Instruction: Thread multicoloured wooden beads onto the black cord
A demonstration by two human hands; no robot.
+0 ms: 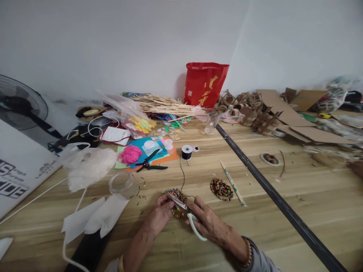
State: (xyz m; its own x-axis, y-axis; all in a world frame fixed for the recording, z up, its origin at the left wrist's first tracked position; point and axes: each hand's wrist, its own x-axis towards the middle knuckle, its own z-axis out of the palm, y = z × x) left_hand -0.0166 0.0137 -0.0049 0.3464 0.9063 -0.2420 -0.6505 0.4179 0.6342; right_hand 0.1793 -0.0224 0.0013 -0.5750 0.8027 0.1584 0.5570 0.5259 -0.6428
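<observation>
My right hand (208, 221) grips scissors (195, 228) with pale handles. Their blades point left toward the fingertips of my left hand (161, 214). Those fingers are pinched together at a strand of small multicoloured beads (176, 193), which lies bunched on the table under both hands. Exactly where the cord runs between blades and fingers is too small to make out. From the beads a thin black cord (183, 175) leads up to a spool of black cord (186, 152). A second coiled bead strand (221, 189) rests to the right, beside a thin straw-like stick (233, 184).
Black-handled pliers (149, 165), pink yarn (129, 154) and a clear round container (121, 185) are on the left. A black strip (263, 181) crosses the table. At the back stand a red bag (205, 85) and bamboo strips (161, 104). Another person's hand (356, 166) shows at the right edge.
</observation>
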